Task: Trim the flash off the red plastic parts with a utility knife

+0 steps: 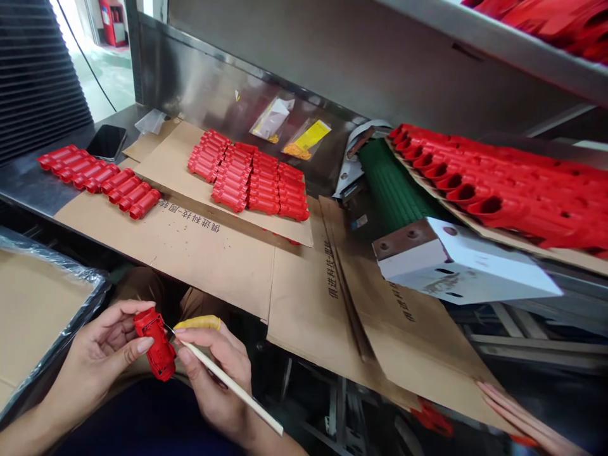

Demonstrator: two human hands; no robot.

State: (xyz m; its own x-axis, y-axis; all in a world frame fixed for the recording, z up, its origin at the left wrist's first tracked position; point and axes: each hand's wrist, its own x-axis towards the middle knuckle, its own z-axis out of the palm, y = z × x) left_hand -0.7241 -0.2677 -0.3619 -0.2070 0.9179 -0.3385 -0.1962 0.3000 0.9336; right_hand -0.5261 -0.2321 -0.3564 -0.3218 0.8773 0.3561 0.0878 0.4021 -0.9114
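Note:
My left hand [107, 348] pinches a red plastic cylindrical part [158, 345] between thumb and fingers, held tilted above my lap. My right hand [216, 370] is closed around a slim tool with a pale stick-like handle [237, 391], gripped like a pen. Its thin tip meets or nearly meets the side of the red part; the exact contact is too small to tell. A yellow finger cot [198, 323] covers one right fingertip. On the bench ahead lie a row of similar red parts [99, 177] and several columns of them [249, 174] on cardboard [166, 155].
A green conveyor belt [396, 180] with a white metal end bracket [460, 259] carries many red housings [513, 183]. Behind are a phone [107, 142] and plastic bags [306, 139]. A film-lined box [42, 304] stands left. Another person's hand [517, 415] rests at lower right.

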